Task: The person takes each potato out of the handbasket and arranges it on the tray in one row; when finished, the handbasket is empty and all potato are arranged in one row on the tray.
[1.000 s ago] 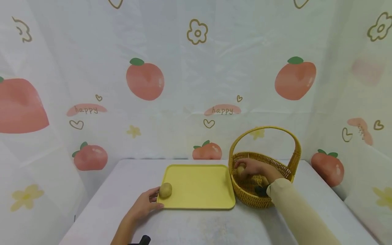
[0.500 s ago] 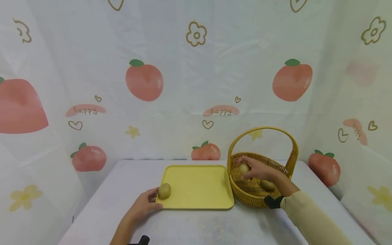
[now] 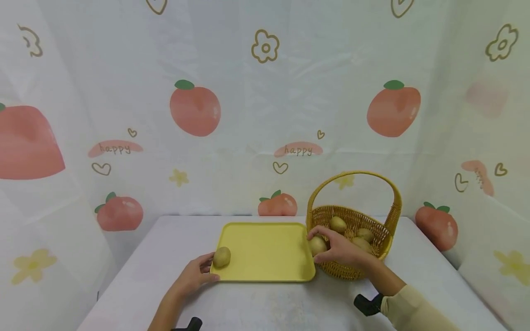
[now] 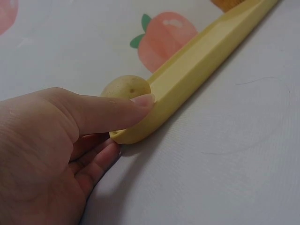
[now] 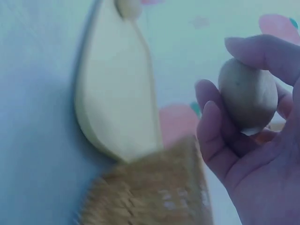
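Note:
My right hand [image 3: 341,248] grips a potato [image 3: 318,246] above the basket's left rim, beside the tray's right edge. In the right wrist view the same potato [image 5: 247,96] sits between thumb and curled fingers. The yellow rectangular tray [image 3: 269,253] lies flat on the table, and my left hand [image 3: 192,278] holds its near left corner. Up close in the left wrist view, the left thumb [image 4: 143,101] lies over the tray's rim [image 4: 173,96] and the other fingers are lower, at its outer side. Another potato [image 3: 221,257] rests on the tray by that hand.
The wicker basket [image 3: 343,271] with a tall arched handle [image 3: 359,173] stands right of the tray. Inside are potatoes [image 3: 338,224], three of them visible. A white printed cloth backdrop [image 3: 232,174] closes off the back and sides of the white table [image 3: 248,308].
My right hand has lifted a potato out of the basket and moved left and toward me, uncovering other potatoes inside. The left hand stays at the tray's corner.

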`<action>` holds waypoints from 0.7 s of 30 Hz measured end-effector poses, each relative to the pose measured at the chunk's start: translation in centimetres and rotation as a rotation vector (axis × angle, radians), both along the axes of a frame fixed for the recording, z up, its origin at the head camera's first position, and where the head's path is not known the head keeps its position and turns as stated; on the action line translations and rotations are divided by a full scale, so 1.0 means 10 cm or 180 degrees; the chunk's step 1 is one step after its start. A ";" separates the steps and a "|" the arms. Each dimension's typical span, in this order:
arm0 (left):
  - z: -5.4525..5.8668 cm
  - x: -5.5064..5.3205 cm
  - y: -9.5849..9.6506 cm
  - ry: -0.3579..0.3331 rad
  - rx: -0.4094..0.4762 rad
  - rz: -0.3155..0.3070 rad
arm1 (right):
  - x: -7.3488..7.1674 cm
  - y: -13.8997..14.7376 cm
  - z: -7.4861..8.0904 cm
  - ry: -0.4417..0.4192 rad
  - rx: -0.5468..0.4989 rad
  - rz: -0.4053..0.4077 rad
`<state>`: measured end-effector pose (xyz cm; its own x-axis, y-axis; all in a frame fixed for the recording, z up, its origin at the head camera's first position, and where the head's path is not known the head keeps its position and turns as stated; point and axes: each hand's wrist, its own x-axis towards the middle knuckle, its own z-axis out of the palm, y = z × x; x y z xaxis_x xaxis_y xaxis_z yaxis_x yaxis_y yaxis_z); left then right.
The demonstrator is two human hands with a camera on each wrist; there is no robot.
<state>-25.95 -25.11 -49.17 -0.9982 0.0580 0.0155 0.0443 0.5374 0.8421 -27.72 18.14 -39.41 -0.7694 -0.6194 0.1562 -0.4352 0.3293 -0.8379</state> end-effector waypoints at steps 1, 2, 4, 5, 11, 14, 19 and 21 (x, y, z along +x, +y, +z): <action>0.00 0.00 0.00 -0.0006 -0.0013 0.0002 | 0.02 -0.04 -0.02 -0.0043 -0.0039 0.0044; 0.00 0.00 0.00 -0.0016 -0.0029 0.0010 | 0.04 -0.08 -0.03 -0.0093 -0.0059 0.0075; 0.01 0.01 0.01 -0.0029 -0.0042 0.0029 | 0.07 -0.16 -0.07 -0.0159 -0.0063 0.0136; 0.01 0.00 0.01 -0.0030 -0.0048 0.0035 | 0.08 -0.20 -0.09 -0.0218 -0.0077 0.0174; 0.01 0.00 0.01 -0.0040 -0.0036 0.0031 | 0.08 -0.45 -0.21 -0.0286 0.0001 0.0248; 0.02 0.01 0.01 -0.0021 -0.0015 0.0003 | 0.03 -0.59 -0.28 -0.0112 0.0134 0.0233; 0.01 0.00 0.01 -0.0032 -0.0012 0.0011 | -0.08 -0.85 -0.42 0.0291 0.0358 0.0074; 0.01 -0.01 0.00 -0.0047 -0.0021 0.0024 | -0.12 -0.95 -0.49 0.0434 0.0360 -0.0025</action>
<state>-26.05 -25.07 -49.12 -0.9987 0.0506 0.0005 0.0279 0.5433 0.8391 -28.91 8.59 -44.31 -0.7508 -0.6328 0.1892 -0.5394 0.4220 -0.7287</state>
